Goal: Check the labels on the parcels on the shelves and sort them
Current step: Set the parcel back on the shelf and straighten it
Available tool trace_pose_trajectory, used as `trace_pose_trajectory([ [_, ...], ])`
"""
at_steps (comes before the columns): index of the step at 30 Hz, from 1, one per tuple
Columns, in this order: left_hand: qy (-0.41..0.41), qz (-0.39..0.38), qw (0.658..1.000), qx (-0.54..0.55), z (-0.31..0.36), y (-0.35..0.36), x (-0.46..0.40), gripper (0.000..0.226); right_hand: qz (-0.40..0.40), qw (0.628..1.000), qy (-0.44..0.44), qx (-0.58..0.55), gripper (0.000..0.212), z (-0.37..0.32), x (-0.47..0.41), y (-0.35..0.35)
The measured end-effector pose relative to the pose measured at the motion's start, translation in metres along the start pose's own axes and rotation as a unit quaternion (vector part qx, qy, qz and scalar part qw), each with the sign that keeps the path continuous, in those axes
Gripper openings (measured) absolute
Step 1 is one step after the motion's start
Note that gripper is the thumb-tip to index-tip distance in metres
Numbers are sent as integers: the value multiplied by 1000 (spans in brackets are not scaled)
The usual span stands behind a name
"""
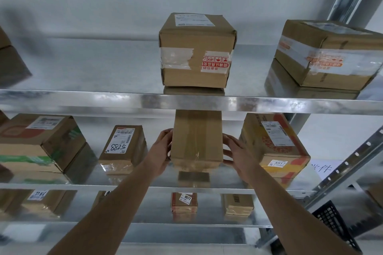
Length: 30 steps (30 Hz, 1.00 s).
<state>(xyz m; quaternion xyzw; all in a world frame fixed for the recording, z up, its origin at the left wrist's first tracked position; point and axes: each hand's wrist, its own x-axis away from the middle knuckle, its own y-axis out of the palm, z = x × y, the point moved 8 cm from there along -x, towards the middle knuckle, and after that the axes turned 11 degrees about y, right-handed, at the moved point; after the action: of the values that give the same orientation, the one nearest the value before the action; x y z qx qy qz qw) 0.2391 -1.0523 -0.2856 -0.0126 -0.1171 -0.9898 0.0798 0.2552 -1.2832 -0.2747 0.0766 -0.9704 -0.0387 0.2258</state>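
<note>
A plain taped parcel (196, 141) on the middle shelf (145, 180) is being gripped from both sides: the left hand (163, 151) is being curled round its left face, the right hand (234, 151) pressed with bent fingers against its right face. It is being flanked by the parcel marked 5788 (122, 147) and the yellow parcel marked 5917 (273, 147). Above, a red-taped parcel (196, 51) is being carried by the upper shelf (103, 99).

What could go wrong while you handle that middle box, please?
1. The box shows no label on its visible faces, so it may be mis-sorted.
2. Both hands, left and right, hold only its sides; the glossy tape might slip.
3. Pulled out crookedly, it could knock the 5917 box close beside it.
</note>
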Motion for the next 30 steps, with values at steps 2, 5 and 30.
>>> trace_pose_trajectory([
  [2,-7,10,1000,-11,-4,-4,4,34,4,1000,7,-8,28,6,-1,2],
  [5,-22,-5,1000,-19,-14,-3,10,41,6,1000,19,-17,29,16,0,5],
  [30,-50,53,997,8,-12,-1,39,27,28,999,36,-10,25,36,4,3],
])
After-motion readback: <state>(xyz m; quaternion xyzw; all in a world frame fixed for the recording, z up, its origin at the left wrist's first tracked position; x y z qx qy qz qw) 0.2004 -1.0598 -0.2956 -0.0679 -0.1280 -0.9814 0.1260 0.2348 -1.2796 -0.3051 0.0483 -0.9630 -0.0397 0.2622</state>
